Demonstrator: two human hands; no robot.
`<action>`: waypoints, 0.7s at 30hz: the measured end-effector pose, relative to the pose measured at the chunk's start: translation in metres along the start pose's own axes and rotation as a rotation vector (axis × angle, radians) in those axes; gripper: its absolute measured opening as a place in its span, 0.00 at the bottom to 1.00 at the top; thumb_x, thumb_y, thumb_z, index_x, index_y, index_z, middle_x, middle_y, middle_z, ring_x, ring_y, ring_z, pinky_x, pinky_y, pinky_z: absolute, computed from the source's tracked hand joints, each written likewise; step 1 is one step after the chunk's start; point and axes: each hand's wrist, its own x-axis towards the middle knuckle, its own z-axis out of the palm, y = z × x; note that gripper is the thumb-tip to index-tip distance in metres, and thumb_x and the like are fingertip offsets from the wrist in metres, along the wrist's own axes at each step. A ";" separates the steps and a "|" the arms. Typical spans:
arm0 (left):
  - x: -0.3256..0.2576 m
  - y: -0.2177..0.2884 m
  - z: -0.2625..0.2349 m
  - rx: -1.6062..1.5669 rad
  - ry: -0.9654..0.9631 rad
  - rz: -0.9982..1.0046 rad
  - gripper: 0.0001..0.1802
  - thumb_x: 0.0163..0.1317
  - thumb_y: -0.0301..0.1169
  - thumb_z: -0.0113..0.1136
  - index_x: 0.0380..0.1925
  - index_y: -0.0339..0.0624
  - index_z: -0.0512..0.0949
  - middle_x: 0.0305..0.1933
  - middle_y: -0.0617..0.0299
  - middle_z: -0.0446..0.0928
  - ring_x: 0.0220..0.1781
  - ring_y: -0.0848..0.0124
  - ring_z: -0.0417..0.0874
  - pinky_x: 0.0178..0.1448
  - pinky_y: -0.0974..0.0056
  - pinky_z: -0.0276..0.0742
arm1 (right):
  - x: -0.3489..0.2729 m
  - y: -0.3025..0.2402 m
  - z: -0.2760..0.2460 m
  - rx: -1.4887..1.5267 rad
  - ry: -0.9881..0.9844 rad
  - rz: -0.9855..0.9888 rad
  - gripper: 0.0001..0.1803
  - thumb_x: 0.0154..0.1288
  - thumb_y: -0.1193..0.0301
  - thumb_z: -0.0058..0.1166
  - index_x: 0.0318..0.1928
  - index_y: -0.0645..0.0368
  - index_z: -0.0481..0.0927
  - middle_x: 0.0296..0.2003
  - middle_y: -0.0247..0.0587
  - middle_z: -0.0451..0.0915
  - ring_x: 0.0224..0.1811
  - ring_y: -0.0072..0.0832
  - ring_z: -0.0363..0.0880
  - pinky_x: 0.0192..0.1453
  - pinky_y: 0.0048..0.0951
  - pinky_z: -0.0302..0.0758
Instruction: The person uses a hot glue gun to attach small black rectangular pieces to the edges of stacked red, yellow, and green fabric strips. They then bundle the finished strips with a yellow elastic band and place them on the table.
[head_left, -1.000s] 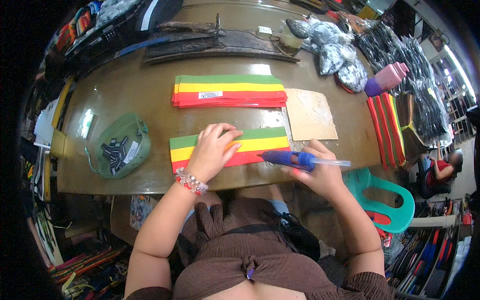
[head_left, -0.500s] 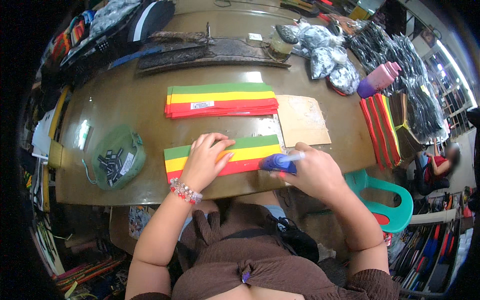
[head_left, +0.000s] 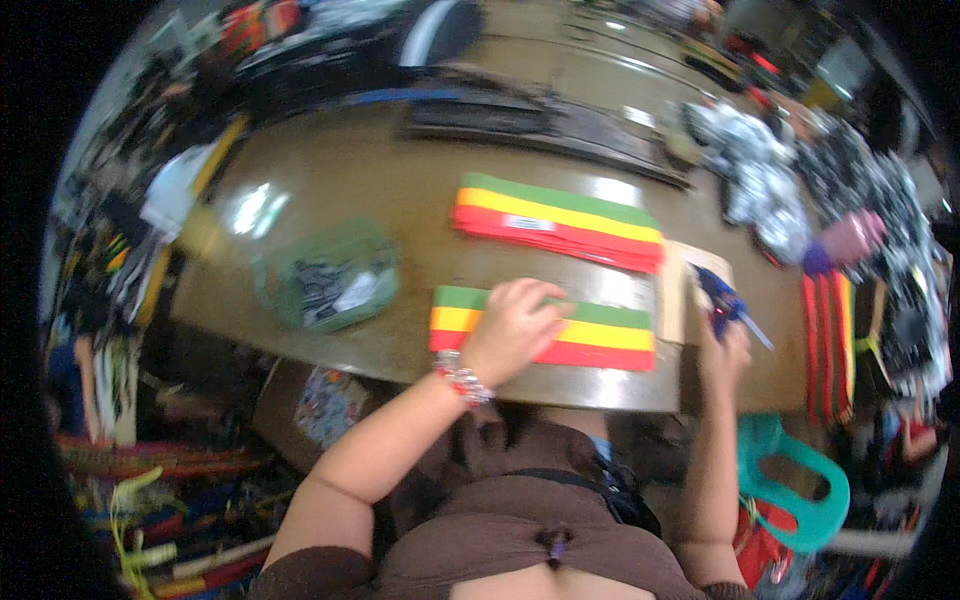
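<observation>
Left hand loosely spread, resting on striped strip — running crosswise mid-frame | right hand gripping glue gun — hovering farther right

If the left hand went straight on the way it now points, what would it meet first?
Past the striped strip beneath it, the left hand would probably first meet the near, red edge of the stacked striped strips, though blur leaves the hand's exact height unclear.
</observation>
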 end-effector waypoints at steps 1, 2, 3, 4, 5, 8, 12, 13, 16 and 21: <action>-0.002 0.003 -0.008 -0.020 0.037 -0.024 0.09 0.58 0.31 0.62 0.40 0.46 0.82 0.47 0.62 0.77 0.52 0.60 0.76 0.54 0.56 0.72 | -0.003 0.000 -0.009 0.001 0.017 -0.085 0.24 0.61 0.50 0.61 0.42 0.59 0.81 0.40 0.49 0.81 0.45 0.46 0.78 0.54 0.42 0.70; -0.007 -0.002 -0.025 0.015 0.010 -0.113 0.09 0.59 0.31 0.61 0.40 0.46 0.82 0.45 0.61 0.78 0.51 0.60 0.77 0.54 0.57 0.72 | -0.012 0.001 -0.014 -0.031 0.105 -0.137 0.26 0.62 0.51 0.61 0.46 0.62 0.79 0.46 0.51 0.78 0.49 0.45 0.76 0.56 0.41 0.70; -0.009 -0.008 -0.041 0.040 -0.020 -0.187 0.09 0.59 0.30 0.61 0.40 0.46 0.82 0.44 0.60 0.78 0.51 0.60 0.77 0.54 0.58 0.73 | -0.019 -0.001 -0.015 0.047 0.244 -0.203 0.28 0.62 0.55 0.63 0.53 0.65 0.76 0.51 0.52 0.75 0.53 0.43 0.74 0.58 0.39 0.69; -0.012 -0.022 -0.060 0.108 0.028 -0.247 0.09 0.60 0.30 0.61 0.40 0.45 0.82 0.42 0.59 0.79 0.49 0.60 0.78 0.53 0.58 0.74 | -0.034 0.001 -0.017 0.176 0.298 -0.160 0.31 0.61 0.60 0.65 0.57 0.67 0.72 0.49 0.50 0.74 0.50 0.38 0.73 0.55 0.36 0.69; -0.017 -0.041 -0.084 0.167 0.070 -0.301 0.08 0.60 0.30 0.60 0.39 0.44 0.82 0.39 0.57 0.80 0.47 0.59 0.79 0.52 0.59 0.75 | -0.048 0.003 -0.018 0.212 0.320 -0.139 0.26 0.62 0.66 0.63 0.57 0.65 0.72 0.45 0.44 0.72 0.42 0.32 0.70 0.48 0.31 0.68; -0.038 -0.090 -0.143 0.266 -0.018 -0.628 0.07 0.58 0.30 0.62 0.34 0.39 0.81 0.34 0.54 0.82 0.37 0.56 0.82 0.45 0.57 0.78 | -0.086 0.002 -0.003 0.469 0.204 -0.326 0.18 0.63 0.73 0.57 0.53 0.63 0.73 0.40 0.37 0.69 0.36 0.26 0.65 0.41 0.26 0.64; -0.061 -0.115 -0.162 0.280 -0.347 -0.851 0.10 0.53 0.32 0.67 0.30 0.37 0.81 0.33 0.50 0.82 0.40 0.54 0.83 0.46 0.55 0.78 | -0.098 -0.010 0.019 0.403 0.167 -0.452 0.13 0.61 0.77 0.56 0.47 0.63 0.76 0.37 0.41 0.71 0.36 0.29 0.68 0.38 0.26 0.65; -0.063 -0.118 -0.165 0.210 -0.320 -0.878 0.11 0.52 0.33 0.68 0.30 0.37 0.81 0.33 0.51 0.81 0.40 0.54 0.83 0.45 0.55 0.78 | -0.098 -0.014 0.022 0.353 0.140 -0.399 0.12 0.61 0.77 0.56 0.46 0.63 0.77 0.37 0.42 0.72 0.36 0.30 0.68 0.37 0.27 0.65; -0.064 -0.122 -0.169 0.046 -0.247 -0.891 0.12 0.51 0.34 0.70 0.30 0.38 0.81 0.33 0.52 0.80 0.38 0.54 0.82 0.45 0.56 0.77 | -0.095 -0.021 0.018 0.361 0.151 -0.456 0.10 0.61 0.78 0.55 0.44 0.63 0.77 0.36 0.41 0.71 0.35 0.29 0.68 0.36 0.27 0.65; -0.072 -0.124 -0.163 0.298 -0.183 -0.713 0.11 0.51 0.32 0.70 0.31 0.39 0.80 0.36 0.57 0.75 0.39 0.62 0.79 0.46 0.61 0.76 | -0.097 -0.022 0.012 0.475 0.127 -0.351 0.09 0.63 0.78 0.54 0.44 0.63 0.78 0.34 0.37 0.70 0.33 0.25 0.67 0.35 0.24 0.65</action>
